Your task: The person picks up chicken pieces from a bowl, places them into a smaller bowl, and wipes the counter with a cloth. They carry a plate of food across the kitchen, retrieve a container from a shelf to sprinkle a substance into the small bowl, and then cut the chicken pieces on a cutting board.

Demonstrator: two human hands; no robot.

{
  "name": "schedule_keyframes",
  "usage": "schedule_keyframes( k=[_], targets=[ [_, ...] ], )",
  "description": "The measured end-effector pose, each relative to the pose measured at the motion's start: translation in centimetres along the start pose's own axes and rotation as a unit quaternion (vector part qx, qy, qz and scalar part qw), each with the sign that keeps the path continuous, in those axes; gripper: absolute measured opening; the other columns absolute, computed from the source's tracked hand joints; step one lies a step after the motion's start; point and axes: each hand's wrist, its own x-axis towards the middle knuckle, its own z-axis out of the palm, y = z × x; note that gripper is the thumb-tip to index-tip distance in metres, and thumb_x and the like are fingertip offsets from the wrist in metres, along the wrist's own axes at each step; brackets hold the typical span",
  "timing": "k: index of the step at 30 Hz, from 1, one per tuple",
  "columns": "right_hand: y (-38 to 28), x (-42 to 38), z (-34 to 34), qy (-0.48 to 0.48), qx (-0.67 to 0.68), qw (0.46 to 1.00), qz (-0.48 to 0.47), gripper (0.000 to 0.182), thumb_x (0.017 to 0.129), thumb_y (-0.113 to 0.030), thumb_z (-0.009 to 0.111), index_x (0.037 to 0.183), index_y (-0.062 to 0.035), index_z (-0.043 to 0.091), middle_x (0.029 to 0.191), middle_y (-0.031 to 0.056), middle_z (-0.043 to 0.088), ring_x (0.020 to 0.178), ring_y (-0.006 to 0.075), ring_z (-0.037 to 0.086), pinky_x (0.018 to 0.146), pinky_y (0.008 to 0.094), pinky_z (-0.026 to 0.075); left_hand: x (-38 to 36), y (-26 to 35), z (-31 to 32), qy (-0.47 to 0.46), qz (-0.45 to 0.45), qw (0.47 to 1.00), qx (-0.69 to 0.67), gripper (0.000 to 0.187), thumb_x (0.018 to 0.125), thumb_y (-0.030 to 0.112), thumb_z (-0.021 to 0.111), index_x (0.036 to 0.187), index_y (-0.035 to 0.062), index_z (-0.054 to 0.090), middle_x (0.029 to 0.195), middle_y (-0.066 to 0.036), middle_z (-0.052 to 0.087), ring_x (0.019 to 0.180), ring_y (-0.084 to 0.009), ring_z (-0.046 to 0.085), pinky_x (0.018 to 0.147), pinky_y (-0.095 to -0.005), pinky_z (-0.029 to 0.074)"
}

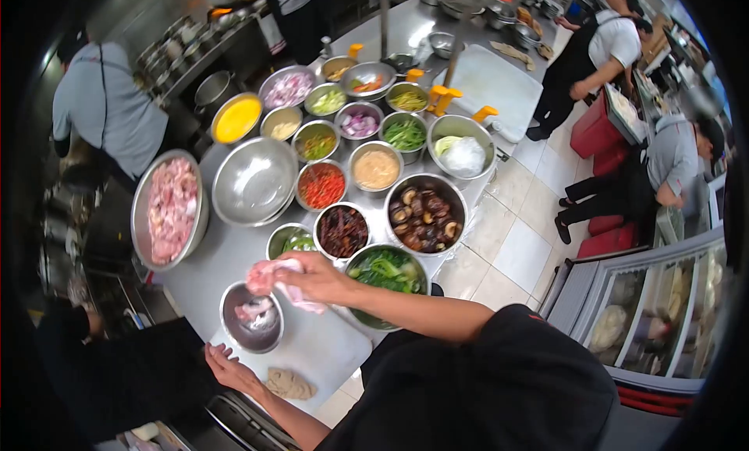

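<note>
My right hand (308,281) grips a handful of pale pink raw meat (264,275), held above and beside the rim of a small steel bowl (275,335). Inside that bowl lie a few pieces of the same raw meat (254,310). Near the bowl's lower left side, my left hand (230,367) hangs with its fingers loosely curled and apart, holding nothing that I can see. Under the bowl is a white cutting board (339,353). A crumpled beige cloth (290,383) lies on it beside my left wrist.
A large bowl (202,217) of raw meat and a steel basin (253,178) stand at the left. Bowls of mushrooms (425,213), greens (386,271), dried chillies (342,231) and chopped vegetables crowd the counter. Co-workers (109,108) stand around; a glass-topped fridge (655,310) is at right.
</note>
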Motion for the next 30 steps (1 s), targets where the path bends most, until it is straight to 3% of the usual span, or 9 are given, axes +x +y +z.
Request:
schedule_keyframes(
  k=[5,11,14,16,19,21,24,26,30],
  targets=[
    [-5.9,-9.2,-14.9,0.182,-0.022,0.983,-0.007,0.021,0.092,-0.021,0.058,0.100,-0.0017,0.059,0.077,-0.0002,0.060,0.068,0.0048,0.054,0.057,0.0215,0.045,-7.0,12.7,11.0,-0.217,0.144,0.955,-0.142,0.029,0.089,0.012,0.056,0.115,-0.0017,0.058,0.089,-0.008,0.064,0.072,-0.0123,0.059,0.060,-0.0226,0.047],
    [-7.6,-22.1,-28.9,0.416,0.117,0.901,0.028,0.017,0.093,-0.021,0.055,0.096,-0.0039,0.058,0.078,0.0008,0.061,0.067,0.0085,0.058,0.060,0.0252,0.049,-24.2,26.2,29.9,-0.520,0.301,0.780,-0.175,0.030,0.082,0.012,0.064,0.108,-0.0006,0.062,0.087,-0.011,0.065,0.078,-0.0170,0.061,0.072,-0.0276,0.049],
    [-7.4,-26.6,-33.0,0.499,0.191,0.845,0.031,0.016,0.093,-0.020,0.054,0.098,-0.0050,0.058,0.082,0.0010,0.060,0.070,0.0095,0.058,0.063,0.0268,0.049,-30.8,31.8,38.1,-0.470,0.523,0.706,-0.081,0.033,0.078,0.019,0.062,0.102,-0.0033,0.062,0.090,-0.021,0.063,0.081,-0.0295,0.063,0.076,-0.0372,0.050],
    [-7.9,-28.9,-34.9,0.543,0.247,0.802,-0.004,0.017,0.093,-0.019,0.053,0.101,-0.0044,0.056,0.086,0.0021,0.060,0.074,0.0110,0.058,0.066,0.0281,0.050,-33.3,33.0,44.5,-0.385,0.559,0.734,-0.036,0.037,0.079,0.024,0.060,0.098,-0.0072,0.061,0.087,-0.022,0.065,0.077,-0.0295,0.065,0.074,-0.0393,0.051],
    [-6.7,-32.0,-37.6,0.533,0.259,0.804,-0.036,0.024,0.093,-0.022,0.048,0.106,-0.0019,0.054,0.096,0.0069,0.059,0.084,0.0150,0.058,0.073,0.0324,0.050,-35.9,37.5,46.4,-0.589,0.350,0.694,0.221,0.042,0.079,0.029,0.060,0.095,-0.0103,0.059,0.081,-0.022,0.066,0.068,-0.0309,0.066,0.071,-0.0394,0.052],
    [-6.4,-33.4,-38.8,0.542,0.276,0.792,-0.044,0.028,0.094,-0.024,0.045,0.108,-0.0005,0.053,0.103,0.0107,0.058,0.092,0.0186,0.057,0.077,0.0361,0.049,-37.5,36.7,48.5,-0.553,0.427,0.647,0.305,0.045,0.079,0.032,0.061,0.092,-0.0117,0.059,0.078,-0.022,0.066,0.062,-0.0317,0.066,0.071,-0.0397,0.053],
    [-6.4,-34.0,-40.5,0.511,0.337,0.788,-0.062,0.025,0.094,-0.023,0.044,0.103,-0.0022,0.054,0.093,0.0074,0.058,0.084,0.0166,0.058,0.076,0.0350,0.050,-38.8,35.1,50.7,-0.570,0.372,0.669,0.298,0.041,0.076,0.027,0.062,0.091,-0.0113,0.059,0.080,-0.024,0.066,0.070,-0.0328,0.067,0.075,-0.0401,0.053],
    [-6.9,-33.9,-40.9,0.507,0.346,0.787,-0.063,0.026,0.094,-0.024,0.043,0.104,-0.0022,0.054,0.093,0.0073,0.058,0.084,0.0167,0.058,0.076,0.0349,0.049,-38.8,33.6,52.6,-0.447,0.530,0.664,0.279,0.035,0.073,0.020,0.061,0.090,-0.0107,0.060,0.083,-0.026,0.065,0.078,-0.0365,0.066,0.078,-0.0427,0.052],
    [-7.2,-33.7,-42.5,0.459,0.333,0.820,-0.085,0.026,0.095,-0.024,0.044,0.106,-0.0022,0.053,0.094,0.0064,0.058,0.083,0.0148,0.058,0.075,0.0335,0.050,-38.9,35.9,50.2,-0.428,0.551,0.681,0.223,0.029,0.070,0.015,0.060,0.085,-0.0101,0.061,0.082,-0.029,0.063,0.086,-0.0416,0.063,0.079,-0.0455,0.050]
  ],
)
